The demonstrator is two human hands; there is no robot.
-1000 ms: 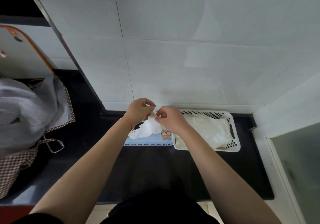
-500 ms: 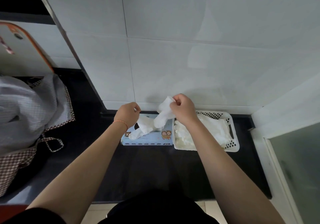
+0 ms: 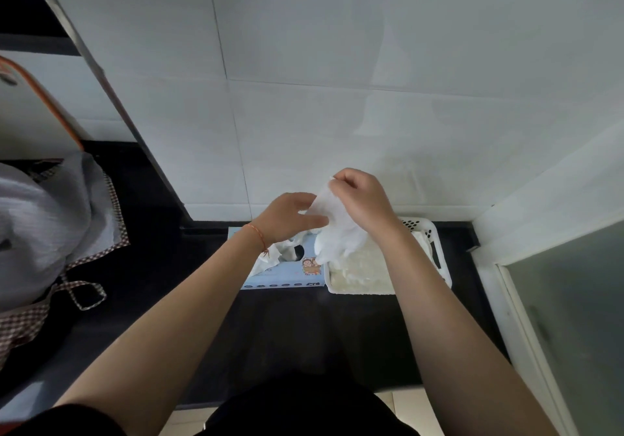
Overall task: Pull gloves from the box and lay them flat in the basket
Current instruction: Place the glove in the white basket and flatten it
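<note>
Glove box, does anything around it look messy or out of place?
Slightly. A loose glove spills out of the blue glove box opening and droops over its top instead of sitting tucked in. The right hand pinches another glove above the white basket, not yet laid flat.

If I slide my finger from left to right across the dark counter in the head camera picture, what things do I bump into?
Grey cloth with checkered trim → blue glove box → white basket with gloves in it.
</note>
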